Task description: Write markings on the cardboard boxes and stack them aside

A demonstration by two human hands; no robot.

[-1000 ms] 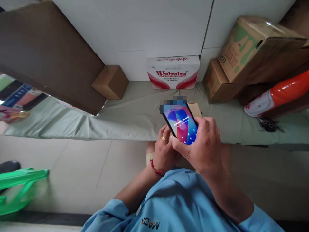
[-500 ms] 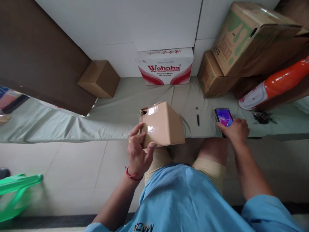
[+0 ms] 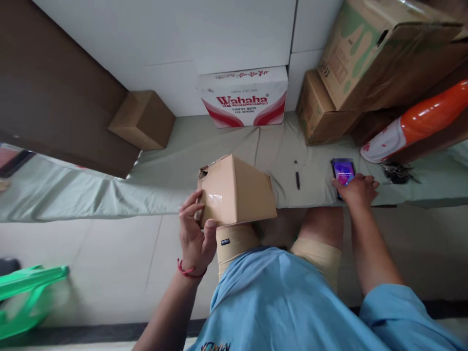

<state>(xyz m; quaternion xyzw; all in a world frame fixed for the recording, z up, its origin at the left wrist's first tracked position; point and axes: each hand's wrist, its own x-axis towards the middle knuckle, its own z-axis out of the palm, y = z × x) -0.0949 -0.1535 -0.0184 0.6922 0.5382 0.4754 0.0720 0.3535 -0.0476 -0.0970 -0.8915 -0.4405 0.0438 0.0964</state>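
My left fingers: grasping cardboard box. My right fingers: touching phone; I cannot tell whether gripping. Pen: between both sets of fingers.

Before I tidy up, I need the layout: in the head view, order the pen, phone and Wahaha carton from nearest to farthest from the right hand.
1. Phone: touching the right hand.
2. Pen: on the cloth, left of the phone.
3. Wahaha carton: farther back, left.
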